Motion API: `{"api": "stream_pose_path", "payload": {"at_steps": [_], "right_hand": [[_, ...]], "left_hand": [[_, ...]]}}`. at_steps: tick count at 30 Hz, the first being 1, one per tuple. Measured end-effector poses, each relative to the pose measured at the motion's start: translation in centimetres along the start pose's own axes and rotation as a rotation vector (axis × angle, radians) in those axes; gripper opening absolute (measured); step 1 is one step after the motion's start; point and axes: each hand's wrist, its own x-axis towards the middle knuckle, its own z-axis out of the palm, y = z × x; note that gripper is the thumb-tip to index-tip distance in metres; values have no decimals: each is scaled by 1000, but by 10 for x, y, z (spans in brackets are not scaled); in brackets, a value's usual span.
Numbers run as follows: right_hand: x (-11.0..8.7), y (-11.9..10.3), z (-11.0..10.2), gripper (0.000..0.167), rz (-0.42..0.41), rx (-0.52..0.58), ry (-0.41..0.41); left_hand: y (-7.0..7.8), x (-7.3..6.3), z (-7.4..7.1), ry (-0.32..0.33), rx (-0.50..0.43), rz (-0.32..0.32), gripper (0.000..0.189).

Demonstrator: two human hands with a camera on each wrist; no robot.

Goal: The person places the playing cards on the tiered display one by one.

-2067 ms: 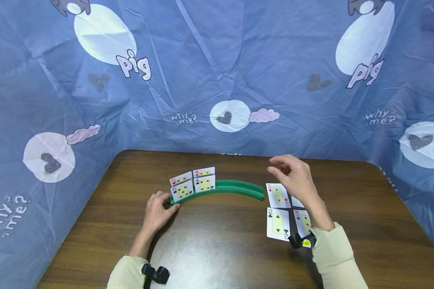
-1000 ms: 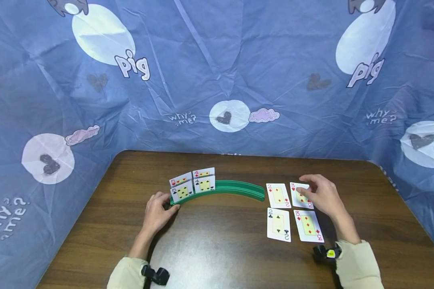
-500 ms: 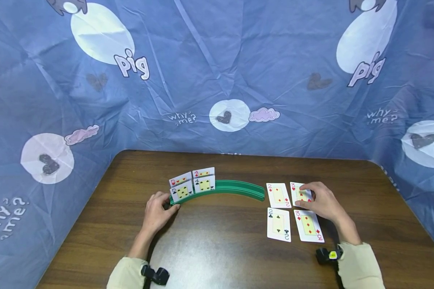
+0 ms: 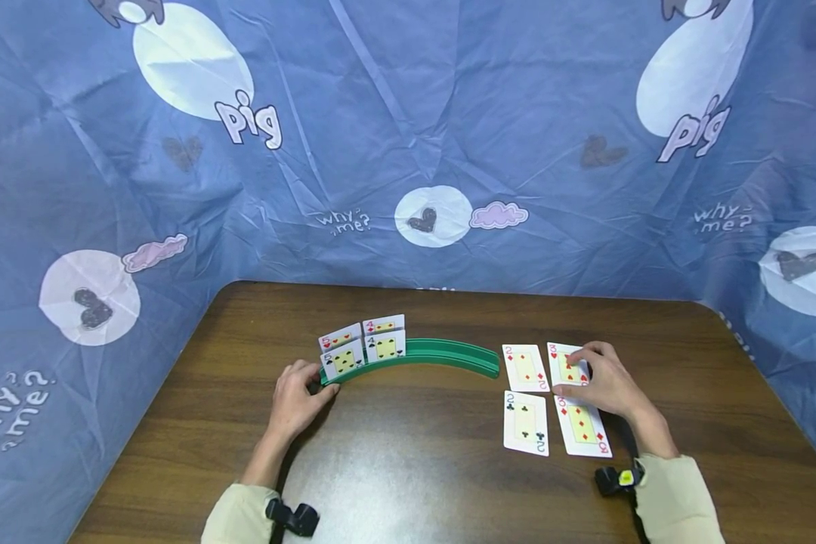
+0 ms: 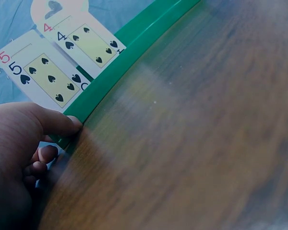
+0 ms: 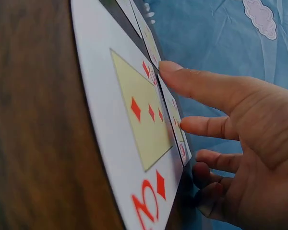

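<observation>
My left hand (image 4: pixel 294 400) grips the left end of a curved green card holder (image 4: pixel 452 357), thumb along its front in the left wrist view. In the holder stand the five of spades (image 5: pixel 50 79) and four of spades (image 5: pixel 89 45), with the five of hearts (image 4: pixel 340 338) and four of diamonds (image 4: pixel 383 326) behind them. Over at the right, my right hand (image 4: pixel 608 384) reaches over the three of hearts (image 4: pixel 561 364), fingers spread, index fingertip over its face and thumb at its near edge. The three of diamonds (image 6: pixel 129 115) lies flat just nearer, partly under the thumb in the head view.
Left of the threes, the two of diamonds (image 4: pixel 525 368) and two of clubs (image 4: pixel 526 423) lie face up on the brown wooden table (image 4: pixel 408 438). A blue printed cloth (image 4: pixel 340 166) hangs behind the table.
My right hand has moved right and down from above the two of diamonds to the three of hearts, lowering onto it. The left hand keeps its grip on the holder.
</observation>
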Motion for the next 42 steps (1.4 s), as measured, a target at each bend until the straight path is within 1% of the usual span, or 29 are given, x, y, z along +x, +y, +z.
{"api": "stream_pose_path", "payload": {"at_steps": [5, 11, 14, 18, 24, 28, 31, 35, 39, 42], "right_hand": [[3, -1, -1, 68, 6, -19, -1], [6, -2, -1, 62, 2, -70, 1], [7, -5, -2, 60, 21, -86, -16], [10, -10, -5, 58, 60, -93, -62], [16, -13, -10, 62, 110, -91, -111], [19, -13, -9, 65, 116, -93, -115], [20, -13, -11, 68, 103, -103, -109], [21, -17, -13, 68, 101, -142, -118], [22, -21, -14, 66, 138, -166, -141], [23, -21, -14, 66, 162, -162, -146]], "left_hand": [[0, 0, 0, 3, 0, 0, 21], [0, 0, 0, 0, -1, -5, 23], [0, 1, 0, 2, -4, -5, 24], [0, 1, 1, 4, -11, -6, 24], [-1, 1, 1, 11, -14, 3, 24], [-1, 1, 0, 15, -20, 9, 25], [-2, 1, 1, 16, -21, 11, 25], [-2, 0, 0, 13, -20, 11, 24], [-2, 0, 0, 10, -19, 9, 24], [-1, 0, 0, 9, -18, 10, 24]]}}
